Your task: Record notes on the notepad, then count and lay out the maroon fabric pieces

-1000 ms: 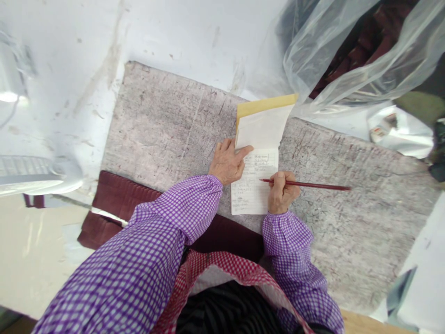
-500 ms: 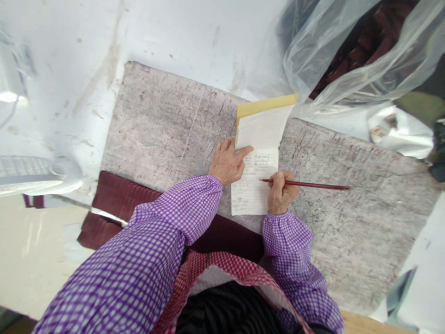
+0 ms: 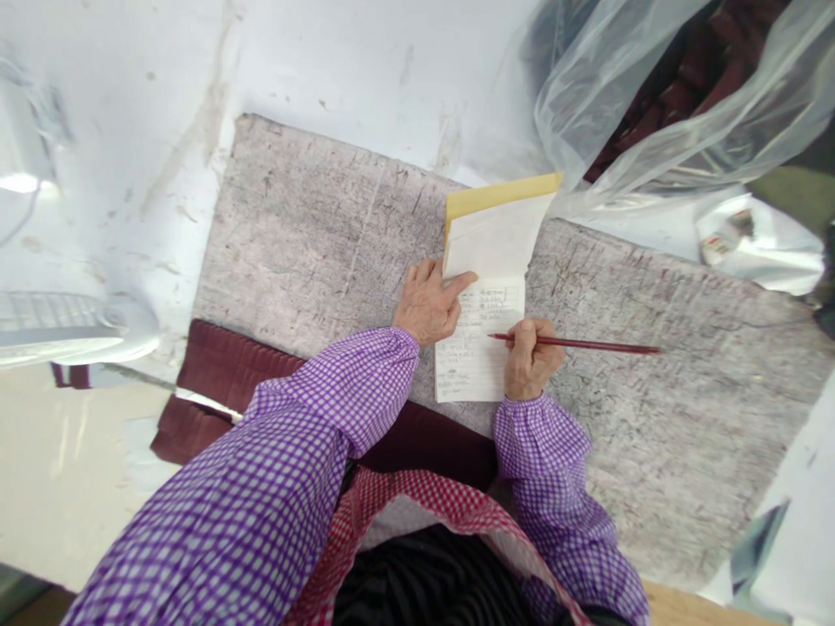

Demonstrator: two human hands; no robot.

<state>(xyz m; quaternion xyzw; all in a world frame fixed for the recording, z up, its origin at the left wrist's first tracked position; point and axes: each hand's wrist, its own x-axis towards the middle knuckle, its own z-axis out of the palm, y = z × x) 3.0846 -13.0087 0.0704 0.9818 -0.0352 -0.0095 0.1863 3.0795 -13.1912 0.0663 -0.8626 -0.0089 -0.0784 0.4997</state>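
Observation:
A small notepad (image 3: 479, 374) lies open on the grey mottled mat (image 3: 300, 235), its lined page covered in handwriting. Its upper leaves and yellow cover (image 3: 502, 193) are flipped up away from me. My left hand (image 3: 430, 304) lies at the pad's left edge, index finger stretched across the page near the fold. In my right hand (image 3: 531, 358), at the page's right edge, is a dark red pencil (image 3: 600, 346). The tip points left over the middle of the page; whether it touches the paper I cannot tell.
Folded maroon pleated fabric (image 3: 228, 374) lies along the mat's near left edge, partly under my left arm. A clear plastic bag (image 3: 574, 104) with maroon fabric in it stands at the upper right. At the left is a white fan-like object (image 3: 123, 326).
The whole view has shifted very slightly. Both hands, the pencil and the notepad keep the same places relative to one another.

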